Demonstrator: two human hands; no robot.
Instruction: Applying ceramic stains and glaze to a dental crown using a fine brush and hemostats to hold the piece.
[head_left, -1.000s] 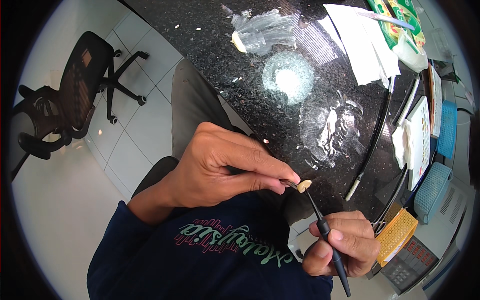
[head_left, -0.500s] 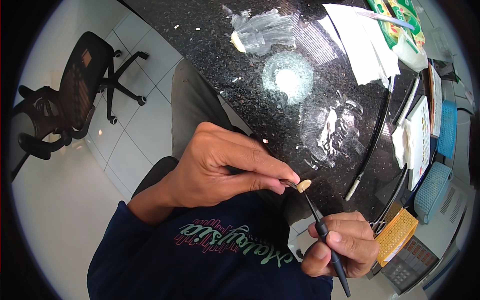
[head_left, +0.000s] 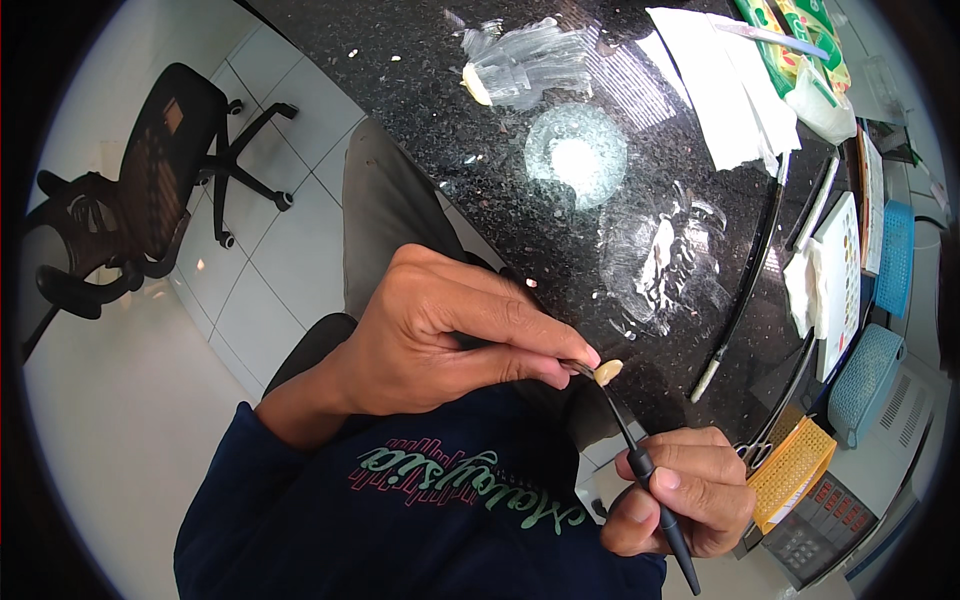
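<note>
My left hand (head_left: pixel 470 330) pinches a thin metal tool (head_left: pixel 577 367), like tweezers, mostly hidden by the fingers. At the tool's end sits a small cream, tooth-shaped piece (head_left: pixel 609 372). My right hand (head_left: pixel 690 490) is closed round a slim black brush (head_left: pixel 643 462), held like a pen. The brush slants up to the left, its fine tip meeting the lower edge of the piece. Both hands are above my lap, just off the near edge of the dark speckled counter (head_left: pixel 440 95).
White paste smears (head_left: pixel 665 260) mark the counter, and a cream lump (head_left: pixel 476 87) lies farther back. To the right are folded white tissue (head_left: pixel 735 100), a black brush (head_left: pixel 745 290), a white palette (head_left: pixel 838 285) and blue (head_left: pixel 866 385) and yellow (head_left: pixel 795 470) baskets. A black office chair (head_left: pixel 170 170) stands left.
The brush tip has shifted slightly up and left along the cream piece, and the right hand moved a little with it. The left hand stays still.
</note>
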